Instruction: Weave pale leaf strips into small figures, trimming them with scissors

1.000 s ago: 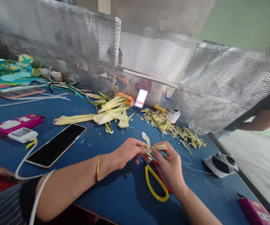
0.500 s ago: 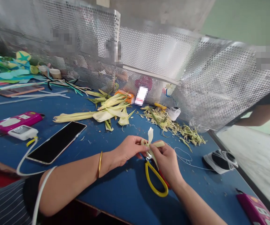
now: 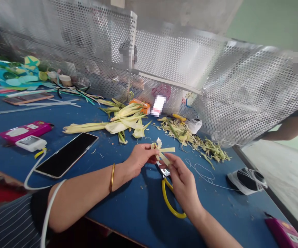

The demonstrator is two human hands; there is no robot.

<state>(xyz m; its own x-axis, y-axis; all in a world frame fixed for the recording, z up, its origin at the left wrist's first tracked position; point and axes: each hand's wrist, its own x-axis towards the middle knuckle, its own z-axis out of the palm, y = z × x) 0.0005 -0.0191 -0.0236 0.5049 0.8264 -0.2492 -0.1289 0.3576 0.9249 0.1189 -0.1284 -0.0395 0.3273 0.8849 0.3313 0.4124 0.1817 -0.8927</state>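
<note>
My left hand (image 3: 143, 156) pinches a small looped piece of pale corn husk (image 3: 167, 150), with strips sticking out to the right and a short tip pointing up. On one lower strip of it, the fingers of my right hand (image 3: 181, 174) are closed. Beneath my right hand lie scissors (image 3: 167, 198) with yellow handles, their blades partly covered by the fingers. Farther back rests a pile of whole corn husks (image 3: 125, 120). White thread (image 3: 203, 174) curls on the table to the right, running to a dark spool (image 3: 247, 181).
Husk scraps (image 3: 190, 137) are heaped before the perforated metal screen (image 3: 172, 58). A black-screened phone (image 3: 67, 155), a magenta pack (image 3: 26, 131) and a white device (image 3: 31, 143) with a cable lie left. Another magenta pack (image 3: 284, 232) sits near right. Someone's arm (image 3: 280, 132) shows beyond the screen.
The husk piece has turned, its strips now pointing right and its upright tip looking shorter. My right hand has slid down along a strip, away from my left fingers. The view has shifted slightly.
</note>
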